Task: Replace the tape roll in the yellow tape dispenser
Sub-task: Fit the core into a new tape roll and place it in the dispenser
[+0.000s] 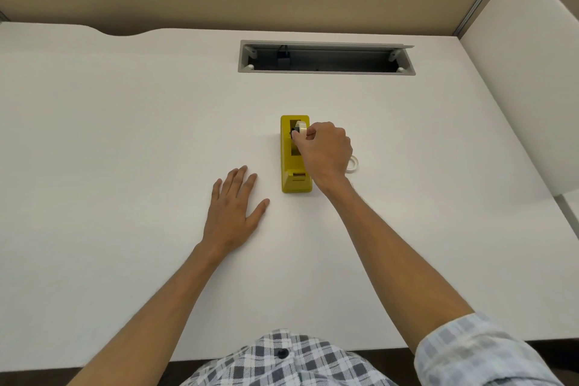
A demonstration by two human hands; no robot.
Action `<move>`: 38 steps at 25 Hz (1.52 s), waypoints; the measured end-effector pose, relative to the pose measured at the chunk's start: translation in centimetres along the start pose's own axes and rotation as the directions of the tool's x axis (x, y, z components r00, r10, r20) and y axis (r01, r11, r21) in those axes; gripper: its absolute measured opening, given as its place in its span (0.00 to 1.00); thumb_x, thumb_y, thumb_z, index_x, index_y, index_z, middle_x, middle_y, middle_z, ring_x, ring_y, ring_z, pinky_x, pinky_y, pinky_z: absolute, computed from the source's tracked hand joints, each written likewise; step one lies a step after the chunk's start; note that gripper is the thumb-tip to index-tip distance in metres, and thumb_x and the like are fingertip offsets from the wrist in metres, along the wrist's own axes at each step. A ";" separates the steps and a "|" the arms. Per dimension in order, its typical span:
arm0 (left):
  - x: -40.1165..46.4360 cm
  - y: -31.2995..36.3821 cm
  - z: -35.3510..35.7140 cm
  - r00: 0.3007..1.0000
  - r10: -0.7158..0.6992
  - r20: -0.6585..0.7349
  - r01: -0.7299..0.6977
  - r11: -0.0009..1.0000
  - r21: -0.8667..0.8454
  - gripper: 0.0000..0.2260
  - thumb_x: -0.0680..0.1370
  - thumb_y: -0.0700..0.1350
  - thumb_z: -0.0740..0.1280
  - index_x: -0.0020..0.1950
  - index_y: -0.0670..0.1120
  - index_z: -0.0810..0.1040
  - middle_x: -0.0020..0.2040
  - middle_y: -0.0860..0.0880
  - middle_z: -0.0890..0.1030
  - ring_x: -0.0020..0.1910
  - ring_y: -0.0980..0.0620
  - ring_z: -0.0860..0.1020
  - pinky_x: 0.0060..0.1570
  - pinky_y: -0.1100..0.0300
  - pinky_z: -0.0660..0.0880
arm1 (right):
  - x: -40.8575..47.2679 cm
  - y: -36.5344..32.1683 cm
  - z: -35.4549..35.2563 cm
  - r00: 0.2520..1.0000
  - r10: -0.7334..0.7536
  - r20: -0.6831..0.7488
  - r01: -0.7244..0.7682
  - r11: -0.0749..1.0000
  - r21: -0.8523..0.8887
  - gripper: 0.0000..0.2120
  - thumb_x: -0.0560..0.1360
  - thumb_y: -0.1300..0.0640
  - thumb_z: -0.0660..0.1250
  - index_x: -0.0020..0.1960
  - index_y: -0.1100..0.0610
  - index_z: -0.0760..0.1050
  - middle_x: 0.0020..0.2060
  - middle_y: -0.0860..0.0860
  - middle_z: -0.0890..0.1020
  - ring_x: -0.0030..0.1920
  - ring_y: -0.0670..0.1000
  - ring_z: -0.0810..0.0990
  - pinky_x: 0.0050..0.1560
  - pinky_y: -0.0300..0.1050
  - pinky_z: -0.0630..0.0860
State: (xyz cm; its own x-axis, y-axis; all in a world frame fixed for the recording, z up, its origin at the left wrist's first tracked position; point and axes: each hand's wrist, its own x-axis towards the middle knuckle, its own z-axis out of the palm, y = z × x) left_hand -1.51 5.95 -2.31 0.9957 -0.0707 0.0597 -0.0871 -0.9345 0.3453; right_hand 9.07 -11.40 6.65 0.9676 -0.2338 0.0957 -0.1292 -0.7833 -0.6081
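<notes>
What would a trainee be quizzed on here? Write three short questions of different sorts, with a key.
1. True or false: the left hand holds the yellow dispenser.
2. Which hand grips the tape roll in the dispenser: A left, B right?
3. Fill in: a second roll lies on the desk, partly hidden by the ____ hand.

Key: 1 false, it lies flat on the desk; 2 B; 3 right.

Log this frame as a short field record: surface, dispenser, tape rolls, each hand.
surface: white desk with open cable tray
dispenser: yellow tape dispenser, upright, centre of desk
roll in hand: tape roll at the dispenser's well
second roll: second tape roll flat on desk, partly hidden behind right hand
right hand: fingers pinching the tape roll
left hand: flat on desk, holding nothing
</notes>
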 end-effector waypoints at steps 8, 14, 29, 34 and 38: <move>0.0 -0.1 0.1 1.000 0.001 -0.018 -0.002 1.000 -0.004 0.30 0.79 0.63 0.50 0.76 0.48 0.63 0.78 0.47 0.61 0.78 0.49 0.56 0.76 0.48 0.50 | 0.4 -0.5 0.6 1.000 -0.016 -0.012 0.014 0.991 -0.130 0.14 0.72 0.43 0.68 0.42 0.54 0.81 0.37 0.52 0.83 0.38 0.57 0.80 0.35 0.44 0.67; 0.1 -0.3 0.4 1.000 0.006 -0.027 -0.006 1.000 -0.001 0.29 0.79 0.63 0.50 0.76 0.48 0.64 0.78 0.48 0.61 0.78 0.49 0.56 0.76 0.48 0.50 | 0.8 -0.7 0.5 1.000 -0.020 0.002 0.020 0.985 -0.170 0.13 0.72 0.45 0.68 0.39 0.56 0.80 0.34 0.52 0.81 0.32 0.56 0.74 0.34 0.43 0.66; 0.1 -0.4 0.6 0.999 0.014 -0.051 -0.014 1.000 -0.013 0.28 0.79 0.62 0.52 0.75 0.48 0.65 0.78 0.48 0.62 0.78 0.49 0.57 0.76 0.48 0.51 | 0.8 -0.4 0.8 0.998 -0.059 0.014 0.060 0.967 -0.246 0.16 0.72 0.43 0.67 0.38 0.56 0.79 0.33 0.52 0.81 0.33 0.56 0.76 0.34 0.43 0.68; 0.1 -0.4 0.6 0.999 0.012 -0.050 -0.013 1.000 -0.022 0.28 0.79 0.62 0.52 0.75 0.48 0.65 0.78 0.48 0.62 0.78 0.49 0.57 0.76 0.48 0.51 | 0.4 0.4 0.7 0.989 -0.148 -0.009 0.142 0.964 -0.227 0.17 0.72 0.41 0.68 0.43 0.55 0.79 0.36 0.50 0.82 0.36 0.56 0.79 0.34 0.43 0.68; 0.1 -0.4 0.6 0.999 0.009 -0.049 -0.010 1.000 -0.020 0.29 0.79 0.62 0.51 0.75 0.48 0.65 0.78 0.48 0.62 0.78 0.49 0.57 0.76 0.48 0.51 | 0.7 1.6 0.2 0.930 -0.359 0.078 0.366 0.923 -0.116 0.21 0.71 0.46 0.67 0.62 0.54 0.75 0.58 0.49 0.80 0.54 0.52 0.79 0.43 0.44 0.72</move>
State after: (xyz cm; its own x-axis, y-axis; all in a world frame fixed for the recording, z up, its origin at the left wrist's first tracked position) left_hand -1.36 6.10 -2.96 0.9922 -0.0617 0.1081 -0.0972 -0.9266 0.3632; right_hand 9.53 -12.71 5.62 0.9632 0.1090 0.2458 0.2100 -0.8758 -0.4346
